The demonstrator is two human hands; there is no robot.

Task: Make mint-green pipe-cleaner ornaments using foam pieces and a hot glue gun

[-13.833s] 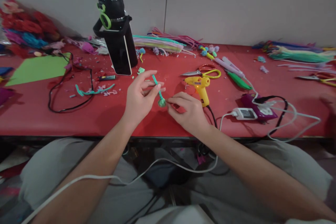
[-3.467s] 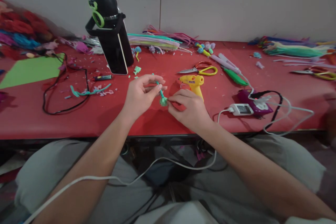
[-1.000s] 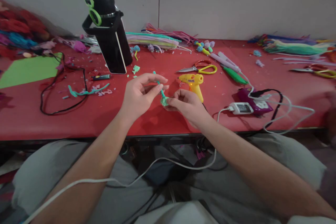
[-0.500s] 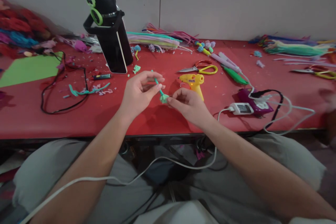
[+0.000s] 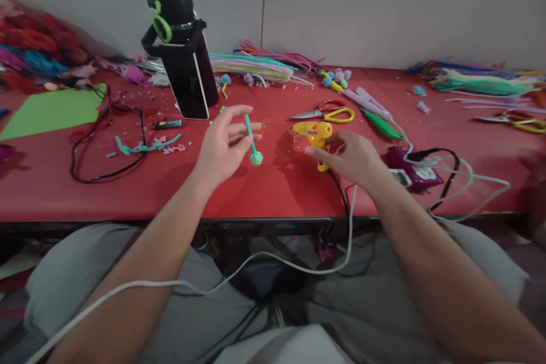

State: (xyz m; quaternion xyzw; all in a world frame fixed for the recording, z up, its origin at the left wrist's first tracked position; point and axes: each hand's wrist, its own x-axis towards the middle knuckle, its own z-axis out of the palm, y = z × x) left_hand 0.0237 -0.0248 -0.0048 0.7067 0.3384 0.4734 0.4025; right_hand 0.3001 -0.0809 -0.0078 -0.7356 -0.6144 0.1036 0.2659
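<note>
My left hand (image 5: 226, 145) pinches a thin teal pipe-cleaner stem (image 5: 249, 132) between thumb and fingers, its other fingers spread. At the stem's lower end hangs a fuzzy mint-green ball (image 5: 256, 157), just above the red table. My right hand (image 5: 352, 156) closes around the handle of a yellow hot glue gun (image 5: 313, 132), thumb across its near side. The gun's nozzle points left, and its dark cord drops over the table's front edge. Part of the handle is hidden by the hand.
Red-and-yellow scissors (image 5: 330, 112) lie behind the glue gun. A tall black bottle (image 5: 190, 77) stands back left. Pipe-cleaner bundles (image 5: 251, 65) lie along the wall. At right are a purple pouch (image 5: 416, 170) and white cables; a green sheet (image 5: 55, 111) lies left.
My right hand has let go of the mint-green ball and moved right to the glue gun. My left hand has shifted slightly left, still holding the stem.
</note>
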